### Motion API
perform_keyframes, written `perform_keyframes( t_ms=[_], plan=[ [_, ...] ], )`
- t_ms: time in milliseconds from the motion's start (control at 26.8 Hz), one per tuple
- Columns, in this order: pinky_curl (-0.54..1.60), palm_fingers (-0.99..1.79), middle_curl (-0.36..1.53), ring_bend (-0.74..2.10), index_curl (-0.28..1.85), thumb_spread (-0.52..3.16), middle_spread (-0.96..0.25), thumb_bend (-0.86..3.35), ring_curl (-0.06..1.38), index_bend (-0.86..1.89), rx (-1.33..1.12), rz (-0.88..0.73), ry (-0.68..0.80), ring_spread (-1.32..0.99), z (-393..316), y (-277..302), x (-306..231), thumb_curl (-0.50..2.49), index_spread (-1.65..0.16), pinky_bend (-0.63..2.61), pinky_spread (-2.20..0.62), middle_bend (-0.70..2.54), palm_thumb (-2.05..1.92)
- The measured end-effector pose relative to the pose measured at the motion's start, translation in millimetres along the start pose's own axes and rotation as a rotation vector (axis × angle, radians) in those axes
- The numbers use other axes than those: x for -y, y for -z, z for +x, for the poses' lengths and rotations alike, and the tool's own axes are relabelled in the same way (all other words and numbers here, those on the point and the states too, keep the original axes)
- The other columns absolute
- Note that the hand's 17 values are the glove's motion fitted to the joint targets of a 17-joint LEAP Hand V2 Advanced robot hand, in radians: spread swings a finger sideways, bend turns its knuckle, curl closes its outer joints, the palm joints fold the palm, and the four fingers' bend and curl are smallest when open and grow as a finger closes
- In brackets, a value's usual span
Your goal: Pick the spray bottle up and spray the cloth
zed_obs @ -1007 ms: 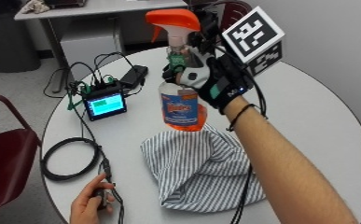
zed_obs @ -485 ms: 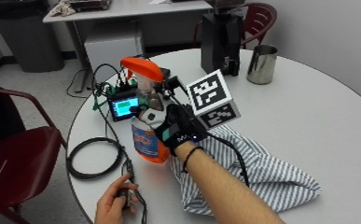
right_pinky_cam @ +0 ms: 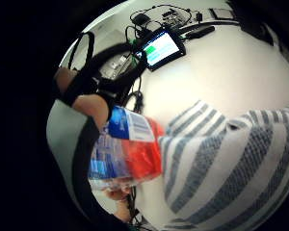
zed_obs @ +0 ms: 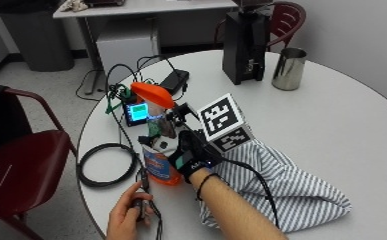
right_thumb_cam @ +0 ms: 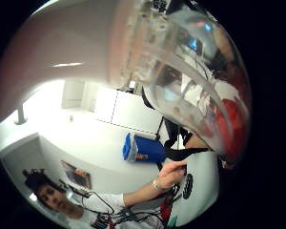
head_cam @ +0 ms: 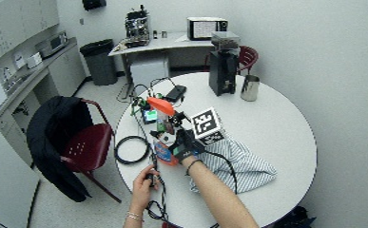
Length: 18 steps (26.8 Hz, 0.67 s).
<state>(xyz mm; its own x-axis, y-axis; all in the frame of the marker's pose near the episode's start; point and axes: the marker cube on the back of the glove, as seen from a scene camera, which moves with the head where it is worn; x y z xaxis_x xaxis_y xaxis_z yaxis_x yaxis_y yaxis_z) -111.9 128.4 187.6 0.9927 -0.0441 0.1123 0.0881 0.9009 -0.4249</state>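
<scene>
In the outside view my gloved right hand (zed_obs: 192, 157) grips the spray bottle (zed_obs: 160, 167) around its neck and upper body. The bottle is clear with orange liquid, a blue label and an orange spray head (zed_obs: 153, 95). It stands upright just left of the striped cloth (zed_obs: 286, 187), and I cannot tell whether its base touches the white table (zed_obs: 339, 120). The cloth lies crumpled on the table under my forearm. The little finger side palm view shows the bottle's label (right_pinky_cam: 130, 154) beside the cloth (right_pinky_cam: 231, 159). The bottle's clear neck (right_thumb_cam: 190, 81) fills the thumb side palm view.
The bare left hand (zed_obs: 130, 212) holds a cable piece at the table's front edge. A black cable coil (zed_obs: 106, 165) and a small lit screen (zed_obs: 138, 112) lie left of the bottle. A black machine (zed_obs: 246, 40) and a metal cup (zed_obs: 288, 68) stand at the back. A red chair (zed_obs: 20, 165) is at the left.
My hand has carried the bottle from high over the cloth down to the cloth's left side, close to the tabletop. The outside camera has shifted too.
</scene>
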Motion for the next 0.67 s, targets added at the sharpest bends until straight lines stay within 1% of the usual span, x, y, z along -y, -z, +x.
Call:
perform_keyframes(
  t_ms=[37,112,186,298,447,671],
  plan=[
    [0.36,1.04,0.42,0.37,0.31,0.85,-0.1,-0.06,0.37,0.12,0.005,-0.017,-0.006,-0.07,2,-2,-4,0.53,-0.27,0.28,0.09,0.23,0.9],
    [0.38,0.9,0.43,0.38,0.27,0.86,-0.1,-0.07,0.38,0.0,0.029,-0.039,-0.015,-0.06,6,-2,-10,0.51,-0.28,0.32,0.08,0.24,0.85],
    [0.39,0.81,0.44,0.4,0.23,0.87,-0.1,-0.06,0.4,-0.07,0.061,-0.043,-0.017,-0.06,7,2,-14,0.49,-0.29,0.36,0.08,0.27,0.83],
    [0.4,0.73,0.45,0.43,0.18,0.88,-0.1,-0.05,0.4,-0.08,0.14,-0.031,-0.012,-0.06,6,17,-20,0.47,-0.3,0.4,0.09,0.3,0.81],
    [0.4,0.7,0.44,0.45,0.14,0.89,-0.1,-0.04,0.4,-0.01,0.224,0.027,-0.008,-0.05,6,54,-30,0.45,-0.31,0.43,0.09,0.32,0.8],
    [0.38,0.76,0.44,0.48,0.14,0.91,-0.1,-0.03,0.39,0.06,0.19,0.123,-0.021,-0.05,18,111,-46,0.43,-0.31,0.41,0.09,0.35,0.79]
  ],
)
